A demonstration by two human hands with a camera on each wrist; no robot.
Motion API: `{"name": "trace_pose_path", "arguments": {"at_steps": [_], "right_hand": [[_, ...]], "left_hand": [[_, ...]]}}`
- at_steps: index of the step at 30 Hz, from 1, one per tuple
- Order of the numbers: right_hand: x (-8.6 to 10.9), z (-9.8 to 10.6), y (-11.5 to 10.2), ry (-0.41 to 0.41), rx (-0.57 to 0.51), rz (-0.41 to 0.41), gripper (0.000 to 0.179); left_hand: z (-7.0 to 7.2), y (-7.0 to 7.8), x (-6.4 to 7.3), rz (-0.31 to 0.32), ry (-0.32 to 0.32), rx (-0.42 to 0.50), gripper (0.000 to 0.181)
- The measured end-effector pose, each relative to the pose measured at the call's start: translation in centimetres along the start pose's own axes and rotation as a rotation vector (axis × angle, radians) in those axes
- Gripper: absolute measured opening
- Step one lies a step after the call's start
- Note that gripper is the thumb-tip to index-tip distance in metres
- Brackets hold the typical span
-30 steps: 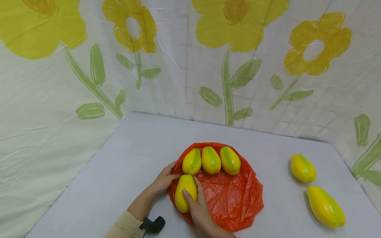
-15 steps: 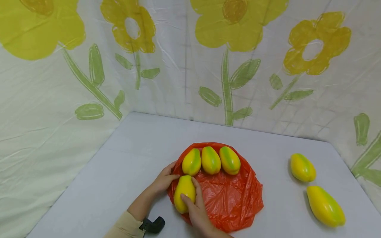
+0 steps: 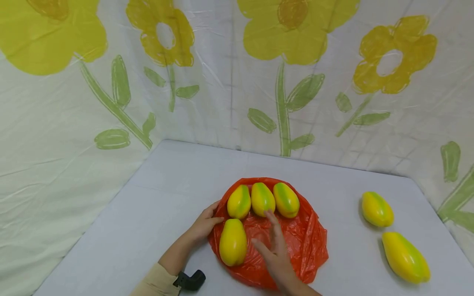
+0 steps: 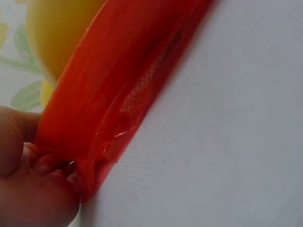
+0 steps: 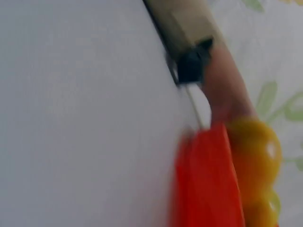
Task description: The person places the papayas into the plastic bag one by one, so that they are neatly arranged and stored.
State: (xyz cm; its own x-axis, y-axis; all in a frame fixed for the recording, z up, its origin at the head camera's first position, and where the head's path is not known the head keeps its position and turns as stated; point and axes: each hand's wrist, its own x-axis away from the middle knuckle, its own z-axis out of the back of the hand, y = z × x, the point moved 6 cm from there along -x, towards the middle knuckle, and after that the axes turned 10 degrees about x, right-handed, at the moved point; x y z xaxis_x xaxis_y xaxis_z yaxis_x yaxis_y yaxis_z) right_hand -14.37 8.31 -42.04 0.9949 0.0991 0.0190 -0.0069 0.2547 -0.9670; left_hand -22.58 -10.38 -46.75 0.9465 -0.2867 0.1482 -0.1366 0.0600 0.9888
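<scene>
A red plastic bag [image 3: 285,263] lies spread in a round with its mouth open on the table. My left hand [image 3: 203,224] holds its left rim, the thumb over the edge; the left wrist view shows the red plastic [image 4: 90,99] between thumb and fingers. Inside, a yellow papaya [image 3: 233,243] lies at the near left. Three more papayas, yellow with green streaks, line the bag's far side, the middle papaya [image 3: 262,198] among them. My right hand [image 3: 277,257] is over the bag with fingers spread, apart from the near papaya and holding nothing. The right wrist view is blurred.
Two more papayas lie on the white table at the right, a farther papaya [image 3: 377,209] and a nearer papaya [image 3: 405,257]. A black wrist device [image 3: 190,280] sits on the left forearm. A flower-printed curtain [image 3: 207,123] stands behind the table.
My right hand has let go of the near-left papaya and moved right, its fingers spreading. The papaya stays in the bag. My left hand keeps its hold on the rim.
</scene>
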Motion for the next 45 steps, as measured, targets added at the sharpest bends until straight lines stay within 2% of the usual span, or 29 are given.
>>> {"name": "trace_pose_path", "arguments": {"at_steps": [6,13,18,22,26,32,34,35,41,45], "right_hand": [[-1.0,5.5,0.3,0.095,0.102,0.002,0.068],[-1.1,10.6,1.1,0.154,0.217,-0.088,0.080],[-0.7,13.8,1.4,0.216,0.247,-0.095,0.086],[-0.2,16.7,1.9,0.282,0.265,-0.136,0.087],[0.5,19.9,2.4,0.367,0.299,-0.203,0.086],[1.9,24.8,2.7,0.552,0.346,-0.333,0.080],[2.3,26.5,3.3,0.595,0.354,-0.378,0.079],[2.3,27.9,4.6,0.616,0.364,-0.395,0.080],[3.0,32.7,9.0,0.666,0.387,-0.534,0.085],[3.9,33.1,9.0,0.660,0.396,-0.621,0.084]], "left_hand": [[0.0,0.0,0.0,0.000,0.007,-0.002,0.052],[0.0,0.0,0.0,0.003,0.012,-0.005,0.052],[-0.1,0.1,0.1,0.003,0.010,-0.010,0.052],[-0.1,0.0,0.0,0.013,0.019,0.002,0.052],[-0.1,0.1,0.0,0.010,0.021,0.002,0.052],[-0.1,0.0,0.1,0.007,0.019,0.006,0.052],[-0.1,0.1,0.1,0.008,0.018,0.009,0.053],[-0.1,0.1,0.1,0.006,0.015,0.009,0.053],[-0.1,0.0,0.1,0.007,0.021,0.005,0.053],[-0.1,0.0,0.1,0.009,0.023,0.002,0.053]]}}
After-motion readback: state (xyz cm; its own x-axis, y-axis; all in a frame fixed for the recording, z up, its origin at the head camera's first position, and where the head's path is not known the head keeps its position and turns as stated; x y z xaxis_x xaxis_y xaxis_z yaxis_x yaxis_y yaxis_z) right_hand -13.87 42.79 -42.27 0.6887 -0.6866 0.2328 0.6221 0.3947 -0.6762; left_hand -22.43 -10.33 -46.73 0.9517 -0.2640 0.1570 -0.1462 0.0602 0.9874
